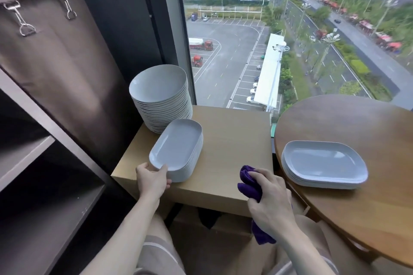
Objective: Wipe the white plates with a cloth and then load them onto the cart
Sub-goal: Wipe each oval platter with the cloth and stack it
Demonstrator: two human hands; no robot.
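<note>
As the left hand [153,182] holds the near end of the oblong stack [176,147] at 11 o'clock on the square table [234,136], its thumb lies over the rim of the uppermost plate. Its fingers curl against the side of the pile below. I cannot tell whether it has one plate or several. The right hand [269,196], at about 1 o'clock, is closed round a bunched purple cloth [249,185], whose tail hangs under the wrist. Behind the oblong stack, near 12 o'clock, a tall pile of round plates [159,94] stands against the window [223,73]. A lower pile of oblong plates [324,163] lies on the round table [357,207] at 2 o'clock. The cart [24,158] with its dark shelves is at 9 o'clock.

To my judgement, the step is to separate one plate for wiping. It is better to hook only the top rim, lift the near end first, and keep the pile from creeping toward the table edge, which is close. The cloth should be opened flatter, so that it covers the plate floor and rim in few passes.
</note>
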